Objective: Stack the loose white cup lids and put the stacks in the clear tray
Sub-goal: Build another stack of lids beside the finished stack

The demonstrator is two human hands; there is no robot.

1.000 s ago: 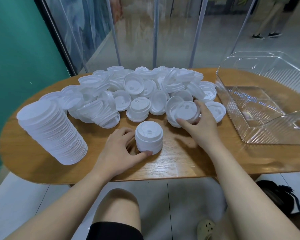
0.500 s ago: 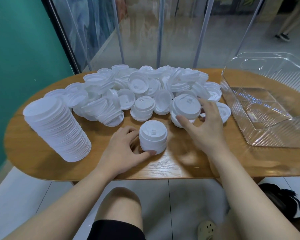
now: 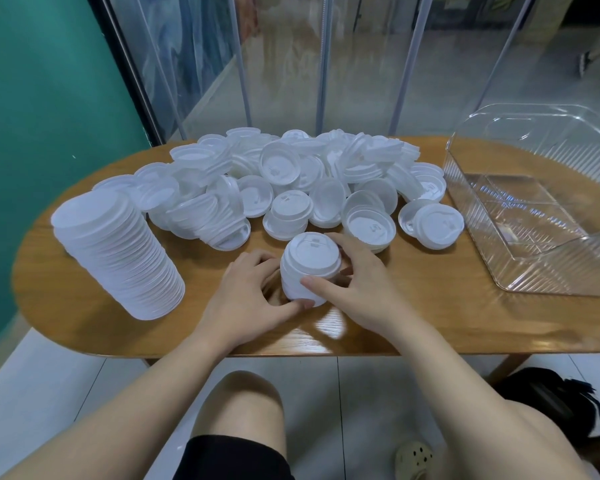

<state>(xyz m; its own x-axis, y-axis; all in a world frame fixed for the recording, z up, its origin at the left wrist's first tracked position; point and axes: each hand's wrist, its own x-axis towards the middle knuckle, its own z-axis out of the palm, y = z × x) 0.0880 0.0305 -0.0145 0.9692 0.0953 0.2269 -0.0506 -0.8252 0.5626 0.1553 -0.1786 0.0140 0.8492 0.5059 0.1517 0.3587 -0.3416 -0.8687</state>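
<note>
A short stack of white lids (image 3: 307,268) stands near the front of the wooden table (image 3: 430,320). My left hand (image 3: 246,299) grips its base from the left. My right hand (image 3: 357,285) wraps the top lids from the right, thumb on the front. Behind them a big heap of loose white lids (image 3: 291,181) covers the table's far half. A tall leaning stack of lids (image 3: 115,258) stands at the left. The clear ribbed tray (image 3: 548,271) sits at the right edge, holding nothing I can see.
A teal wall is on the left and glass panels run behind the table. My bare knee (image 3: 243,403) shows under the front edge. A dark bag (image 3: 551,403) lies on the floor at the lower right.
My right hand lifted lids from the heap's right side and brought them left onto the short stack, which has grown taller. The left hand stayed at the stack's base.
</note>
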